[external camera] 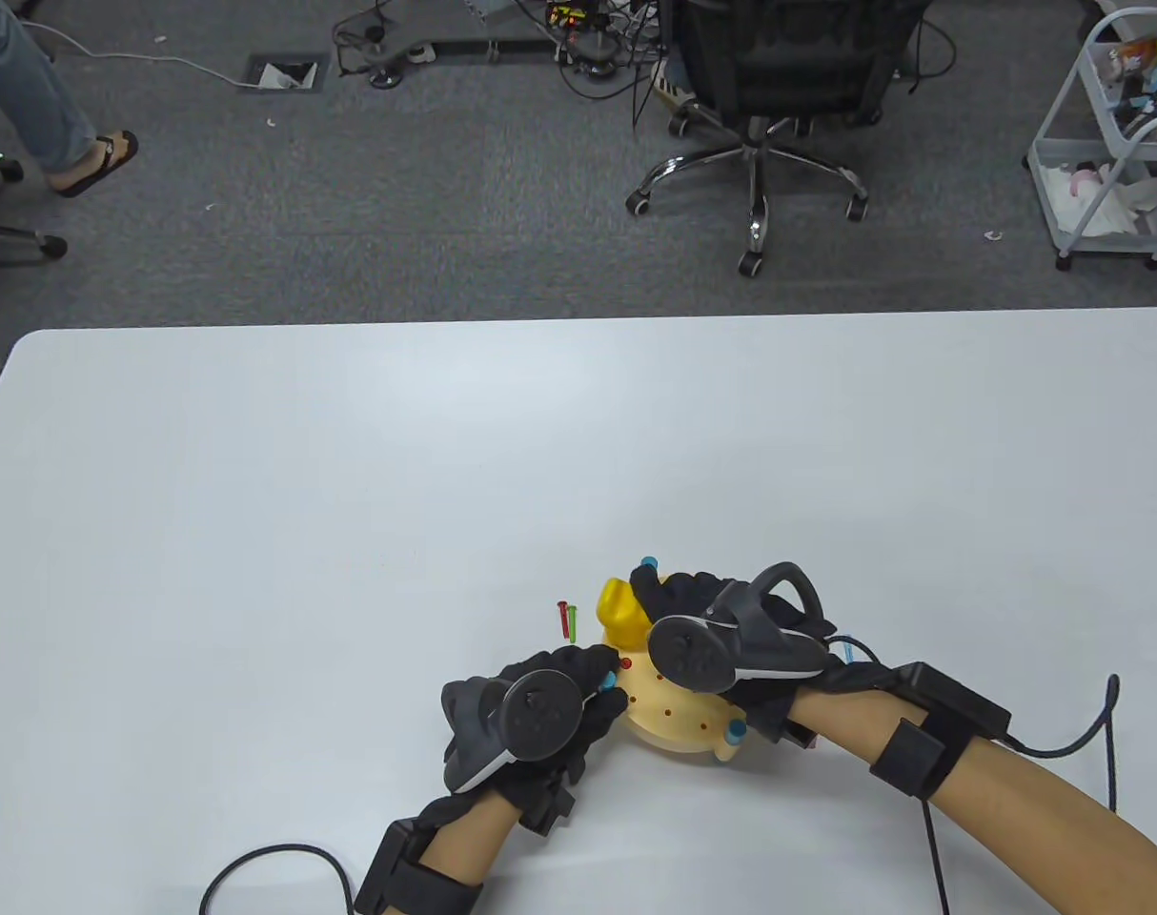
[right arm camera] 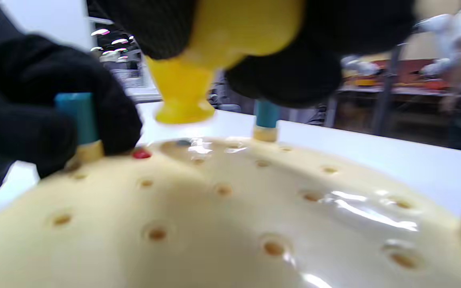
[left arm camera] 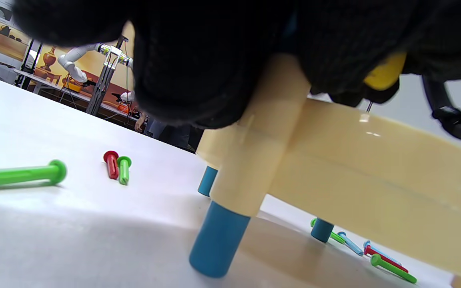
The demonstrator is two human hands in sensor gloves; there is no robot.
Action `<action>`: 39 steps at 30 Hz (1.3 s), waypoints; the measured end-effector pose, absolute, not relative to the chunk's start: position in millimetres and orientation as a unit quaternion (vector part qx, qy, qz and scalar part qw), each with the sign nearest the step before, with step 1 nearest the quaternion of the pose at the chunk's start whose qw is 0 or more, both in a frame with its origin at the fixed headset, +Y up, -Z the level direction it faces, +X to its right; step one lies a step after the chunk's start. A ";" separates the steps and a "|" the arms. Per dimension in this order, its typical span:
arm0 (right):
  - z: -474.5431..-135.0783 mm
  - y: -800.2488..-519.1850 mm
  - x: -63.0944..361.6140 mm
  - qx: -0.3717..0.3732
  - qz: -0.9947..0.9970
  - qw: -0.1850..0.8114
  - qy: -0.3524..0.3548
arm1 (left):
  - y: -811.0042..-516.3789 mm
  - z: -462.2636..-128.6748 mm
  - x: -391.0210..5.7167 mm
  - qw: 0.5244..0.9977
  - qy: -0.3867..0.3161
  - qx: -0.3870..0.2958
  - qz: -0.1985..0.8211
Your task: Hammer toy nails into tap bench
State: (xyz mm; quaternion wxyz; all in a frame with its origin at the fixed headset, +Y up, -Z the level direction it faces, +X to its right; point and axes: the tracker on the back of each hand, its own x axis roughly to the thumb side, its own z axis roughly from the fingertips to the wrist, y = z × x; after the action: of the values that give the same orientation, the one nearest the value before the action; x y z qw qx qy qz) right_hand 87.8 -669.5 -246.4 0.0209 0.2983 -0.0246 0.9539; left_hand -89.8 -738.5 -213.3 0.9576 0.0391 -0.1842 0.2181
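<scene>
The cream tap bench (external camera: 679, 715) stands on blue legs near the table's front edge; its holed top fills the right wrist view (right arm camera: 230, 208). A red nail (right arm camera: 141, 153) sits in a hole by the bench's left corner post (right arm camera: 79, 120), head close to the top. My left hand (external camera: 578, 691) holds that corner post. My right hand (external camera: 693, 610) grips the yellow toy hammer (external camera: 621, 615), whose head (right arm camera: 182, 96) hangs just above the bench beside the red nail. In the left wrist view my fingers cover the post top above the bench's side (left arm camera: 334, 168).
A red and a green loose nail (external camera: 566, 620) lie on the table left of the bench. Several more nails (left arm camera: 374, 256) lie under the bench, and a long green one (left arm camera: 18, 174) lies at left. Glove cables trail off the front edge.
</scene>
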 end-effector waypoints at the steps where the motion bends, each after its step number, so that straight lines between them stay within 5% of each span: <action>1: -246.0 -670.8 86.0 0.312 0.948 0.033 -0.054 | -738.6 -213.2 -89.9 0.958 -0.183 0.037 0.219; 2: -250.6 -686.1 81.6 0.325 0.944 -0.038 0.040 | -738.5 -213.0 -89.7 0.958 -0.183 0.039 0.217; 3: -250.7 -682.9 84.6 0.287 0.953 -0.073 0.059 | -738.2 -213.0 -89.7 0.959 -0.183 0.039 0.214; 6: -247.4 -666.7 101.5 0.278 0.958 0.055 -0.032 | -737.1 -214.4 -90.6 0.960 -0.189 0.033 0.204; 11: -240.9 -637.7 160.1 0.206 0.956 0.203 -0.051 | -716.0 -217.8 -116.2 0.957 -0.195 0.015 0.213; 16: -224.1 -638.9 212.4 0.169 0.951 0.240 -0.100 | -716.1 -228.8 -152.6 0.984 -0.072 0.036 0.162; 25: -199.3 -659.4 267.5 0.124 0.921 0.334 -0.159 | -763.6 -272.8 -132.5 0.990 0.081 -0.111 -0.032; 39: -196.3 -687.6 294.6 0.088 0.904 0.387 -0.160 | -770.5 -274.8 -126.5 0.990 0.102 -0.098 -0.017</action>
State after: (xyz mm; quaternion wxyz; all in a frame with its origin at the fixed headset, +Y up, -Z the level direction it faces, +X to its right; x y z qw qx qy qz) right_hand 294.6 -687.6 -196.3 0.3871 0.0882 -0.1596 0.9038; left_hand -126.5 -770.5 -274.8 0.9897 -0.0983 0.1023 -0.0169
